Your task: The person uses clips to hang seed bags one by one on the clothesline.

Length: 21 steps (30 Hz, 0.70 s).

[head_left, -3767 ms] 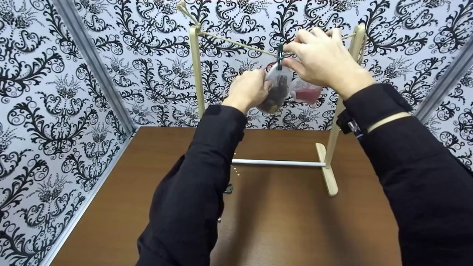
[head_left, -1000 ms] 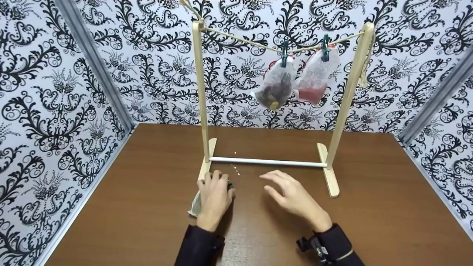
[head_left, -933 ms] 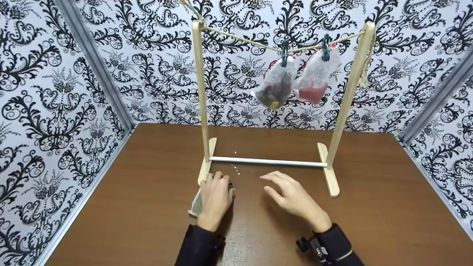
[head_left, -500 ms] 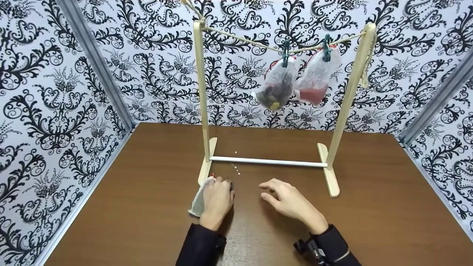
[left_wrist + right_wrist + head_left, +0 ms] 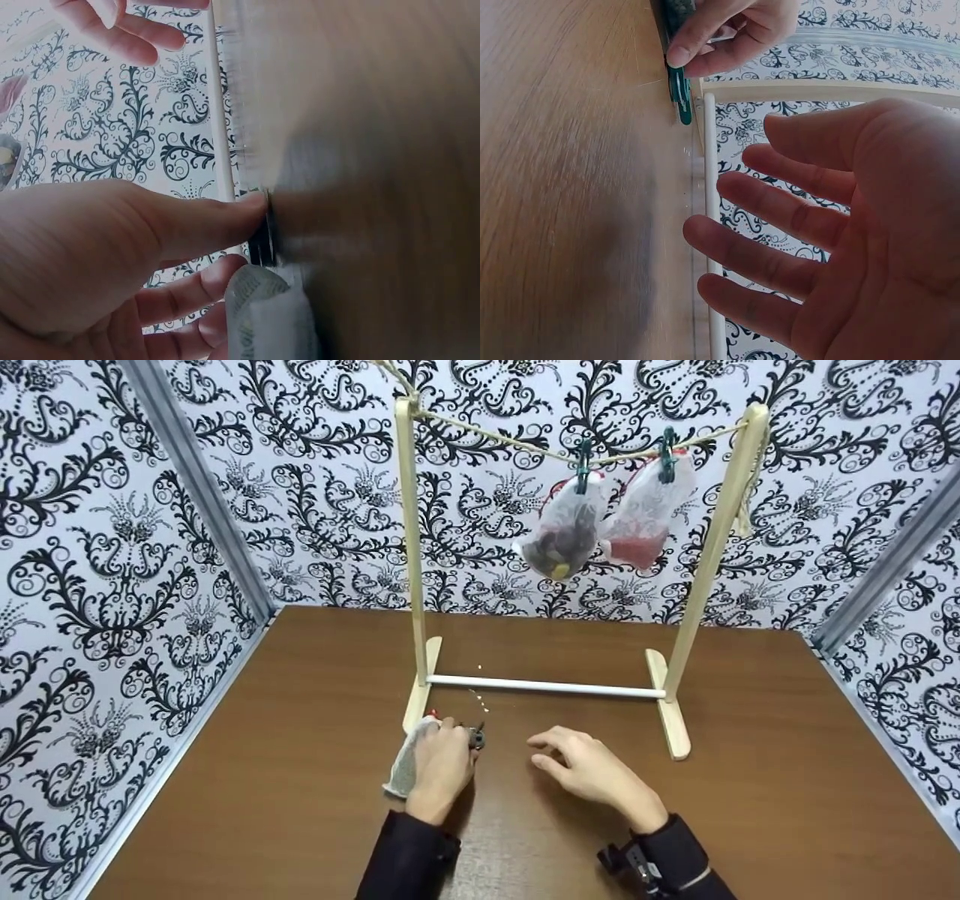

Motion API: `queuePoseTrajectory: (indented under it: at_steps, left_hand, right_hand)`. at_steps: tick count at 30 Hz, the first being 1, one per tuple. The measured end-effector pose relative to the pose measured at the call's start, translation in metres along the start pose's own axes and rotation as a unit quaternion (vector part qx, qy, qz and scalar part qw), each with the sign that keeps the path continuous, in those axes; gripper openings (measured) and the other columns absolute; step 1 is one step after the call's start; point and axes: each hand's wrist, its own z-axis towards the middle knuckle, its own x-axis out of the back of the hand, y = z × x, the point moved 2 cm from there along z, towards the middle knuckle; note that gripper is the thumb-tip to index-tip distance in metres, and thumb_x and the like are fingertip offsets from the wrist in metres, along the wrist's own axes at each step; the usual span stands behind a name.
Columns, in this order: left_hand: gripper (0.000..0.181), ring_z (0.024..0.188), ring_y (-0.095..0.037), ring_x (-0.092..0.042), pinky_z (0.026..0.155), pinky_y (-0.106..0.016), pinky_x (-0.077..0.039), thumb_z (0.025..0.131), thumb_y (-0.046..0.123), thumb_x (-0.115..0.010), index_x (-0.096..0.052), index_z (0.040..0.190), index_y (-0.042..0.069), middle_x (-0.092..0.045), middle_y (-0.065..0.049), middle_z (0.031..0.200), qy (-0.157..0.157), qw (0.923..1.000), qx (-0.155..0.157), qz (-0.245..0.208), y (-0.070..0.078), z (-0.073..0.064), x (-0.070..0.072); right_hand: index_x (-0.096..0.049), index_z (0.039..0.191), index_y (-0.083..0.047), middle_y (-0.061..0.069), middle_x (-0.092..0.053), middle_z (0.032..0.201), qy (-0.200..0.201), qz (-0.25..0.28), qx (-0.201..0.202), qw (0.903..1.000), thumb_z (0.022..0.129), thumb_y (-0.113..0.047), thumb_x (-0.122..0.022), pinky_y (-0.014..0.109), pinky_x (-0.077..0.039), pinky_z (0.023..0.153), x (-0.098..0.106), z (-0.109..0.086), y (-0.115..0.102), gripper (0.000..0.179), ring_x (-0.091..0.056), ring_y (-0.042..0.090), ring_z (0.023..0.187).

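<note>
- Both hands have come down from the rope (image 5: 491,434), where they were busy with the dark-filled bag (image 5: 562,540) a few seconds back; now they're low over the brown counter (image 5: 795,765).
- Biggest thing on it is the wooden stand (image 5: 712,555). Dark-filled bag and red-filled bag (image 5: 645,521) hang close together, each from a green clip. Knock the sagging rope and I reckon they'd swing into each other.
- Right hand (image 5: 592,769) holds nothing, fingers apart and a bit bent, well clear of the left one.
- Left hand (image 5: 444,761) has thumb and finger pinching a loose clothespin (image 5: 680,94); its other fingers are spread loosely. Can't tell if any touch the bag beside it.
- That one, the grey-green bag (image 5: 406,769), lies on the counter right next to the left hand, near the stand's left foot. Could get dragged if a finger snags the mesh. Looks whitish and see-through, slumped over, with a spot of red at its top end.
- Clothespin's by the counter surface, sticking out past the fingers. Only a small pinch on it, so it might twist or slip if the thumb rolls. Looks dark green and slim, about like the two on the rope.
- Tiniest: pale specks (image 5: 482,703) near the white rod. No clue what they are.
</note>
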Motion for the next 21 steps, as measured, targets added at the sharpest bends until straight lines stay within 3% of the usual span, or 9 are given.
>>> queuePoseTrajectory:
  at_steps: [7,15,21]
  left_hand:
    - [0.008,0.080,-0.030,-0.067,0.068,-0.043,-0.056,0.081,0.018,-0.083,-0.076,0.082,0.015,-0.071,-0.006,0.087,-0.009,0.9978,-0.021,-0.062,0.003,0.003,0.006]
    - [0.004,0.086,-0.025,-0.070,0.074,-0.039,-0.058,0.087,0.016,-0.080,-0.078,0.090,0.016,-0.076,0.000,0.092,-0.008,0.9923,-0.051,-0.113,0.007,0.007,0.013]
    - [0.005,0.086,-0.020,-0.068,0.076,-0.034,-0.056,0.090,0.015,-0.078,-0.079,0.095,0.017,-0.077,0.002,0.093,-0.018,0.9809,-0.107,-0.162,0.009,0.009,0.018]
  right_hand:
    - [-0.065,0.131,-0.003,0.012,-0.074,0.115,0.002,-0.003,-0.004,1.0000,0.102,-0.021,-0.063,0.044,-0.059,0.091,0.003,0.000,0.002,0.034,-0.073,0.023,0.100]
    - [-0.062,0.135,-0.004,0.015,-0.072,0.123,0.014,-0.005,0.011,0.9998,0.102,-0.021,-0.063,0.047,-0.059,0.091,0.008,-0.001,0.002,0.038,-0.073,0.029,0.103]
    - [-0.058,0.139,-0.002,0.016,-0.069,0.127,0.026,0.000,0.019,0.9995,0.101,-0.019,-0.065,0.045,-0.059,0.092,0.011,-0.002,0.001,0.043,-0.073,0.031,0.104]
